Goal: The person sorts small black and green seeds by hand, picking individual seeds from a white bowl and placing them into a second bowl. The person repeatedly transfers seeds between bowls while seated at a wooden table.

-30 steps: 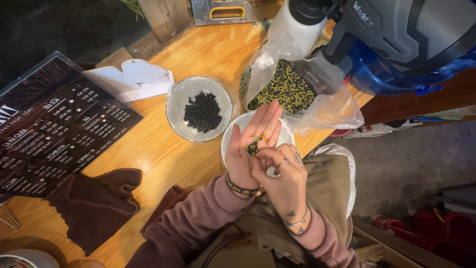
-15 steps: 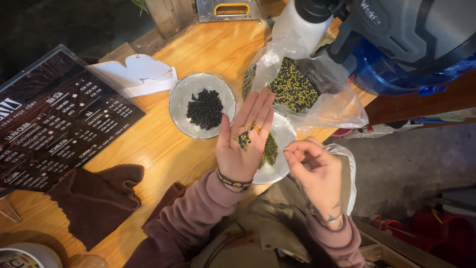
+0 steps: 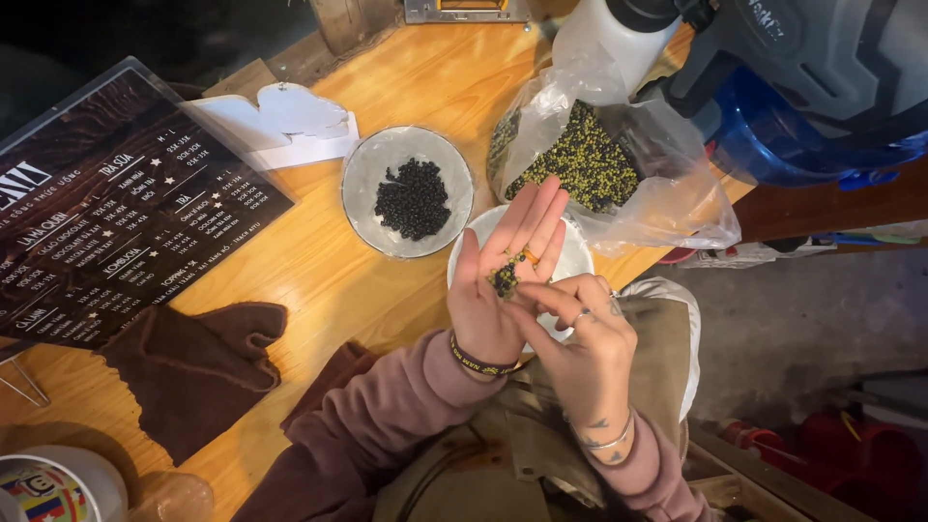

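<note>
Beans, a small heap of dark and greenish ones, are lying in the palm of our left hand, which we are holding flat and open, fingers stretched wide over a white bowl. We are bringing our right hand in beside it, fingertips pinched narrow at the heap; whether they are gripping a bean, we cannot tell. Just left of the white bowl we are seeing a glass dish of black beans. A clear plastic bag of mixed beans is lying behind. A brown glove is resting on the wooden table near a dark menu card.
</note>
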